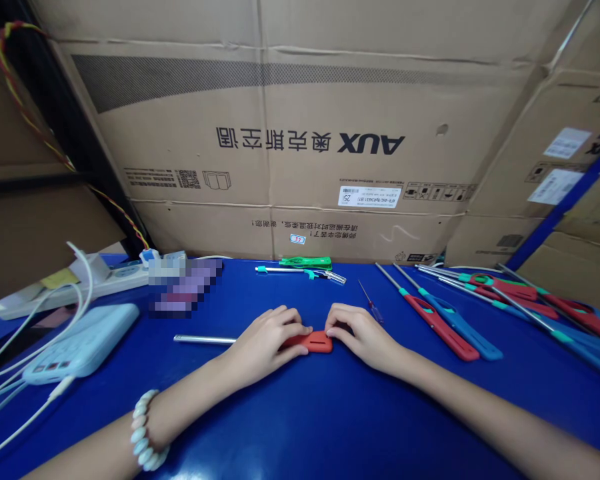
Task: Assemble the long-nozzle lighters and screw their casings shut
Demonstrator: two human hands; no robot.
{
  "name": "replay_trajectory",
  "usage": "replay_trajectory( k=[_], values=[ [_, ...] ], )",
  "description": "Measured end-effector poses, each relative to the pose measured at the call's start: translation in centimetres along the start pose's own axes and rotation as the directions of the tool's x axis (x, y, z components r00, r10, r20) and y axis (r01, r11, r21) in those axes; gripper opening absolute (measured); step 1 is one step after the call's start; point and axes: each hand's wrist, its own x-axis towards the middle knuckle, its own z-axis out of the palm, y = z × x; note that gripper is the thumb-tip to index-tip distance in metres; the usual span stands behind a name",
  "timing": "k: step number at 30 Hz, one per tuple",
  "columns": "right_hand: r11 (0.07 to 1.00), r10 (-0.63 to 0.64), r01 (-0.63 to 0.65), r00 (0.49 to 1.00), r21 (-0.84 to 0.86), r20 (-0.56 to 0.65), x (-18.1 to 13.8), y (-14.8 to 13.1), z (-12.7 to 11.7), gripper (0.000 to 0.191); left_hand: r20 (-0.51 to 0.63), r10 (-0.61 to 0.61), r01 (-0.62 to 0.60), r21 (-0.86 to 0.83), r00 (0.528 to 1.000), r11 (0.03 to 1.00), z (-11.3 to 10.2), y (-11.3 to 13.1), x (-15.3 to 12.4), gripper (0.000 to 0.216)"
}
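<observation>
The red lighter (322, 343), tube (205, 339) toward nine o'clock on the counter (280, 427), is grasped by the left hand (270, 337), its end pinched by the right hand's (361, 333) fingers; likely light, stiff, best held by the handle (315, 342).

Soft mod. light, pale glare on blue tabletop (280, 427) nr btm L, wide-angle stretch & blur twd edges.

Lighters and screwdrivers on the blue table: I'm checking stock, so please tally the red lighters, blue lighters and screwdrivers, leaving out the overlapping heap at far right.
Red lighters: 2, one held in the left hand, one lying on the table
Blue lighters: 1
Screwdrivers: 1
Total: 4
</observation>
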Motion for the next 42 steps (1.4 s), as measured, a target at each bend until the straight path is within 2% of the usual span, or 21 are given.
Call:
replay_trajectory(
  k=[9,14,27,34,39,42],
  values=[
    [1.0,0.01,-0.01,1.0,-0.008,0.003,0.0,-0.2,0.1,0.017,0.006,-0.009,0.009,0.02,1.0,1.0,0.2,0.0,-0.1,0.018],
    [0.998,0.062,-0.062,0.998,-0.021,0.013,-0.1,-0.6,0.1,0.015,0.006,-0.001,0.001,0.029,1.0,1.0,0.4,0.0,-0.1,0.018],
    [0.986,0.146,-0.146,0.989,0.076,0.001,-0.1,-0.5,0.3,0.012,0.007,-0.008,0.008,0.045,1.0,0.999,0.2,0.2,-0.1,0.016],
    [0.928,0.291,-0.3,0.954,0.22,0.073,0.2,-0.3,0.2,0.007,0.002,0.019,-0.019,0.038,1.0,0.999,0.4,0.7,-0.2,0.022],
    [0.922,0.289,-0.314,0.948,0.226,0.137,0.1,-0.6,-0.3,0.006,0.011,0.035,-0.035,0.04,0.999,0.999,0.3,1.1,-0.1,0.022],
    [0.935,0.28,-0.301,0.951,0.186,0.132,-0.1,-0.8,-0.2,0.005,0.016,0.028,-0.028,0.037,0.999,0.999,0.4,1.1,-0.1,0.021]
  ],
)
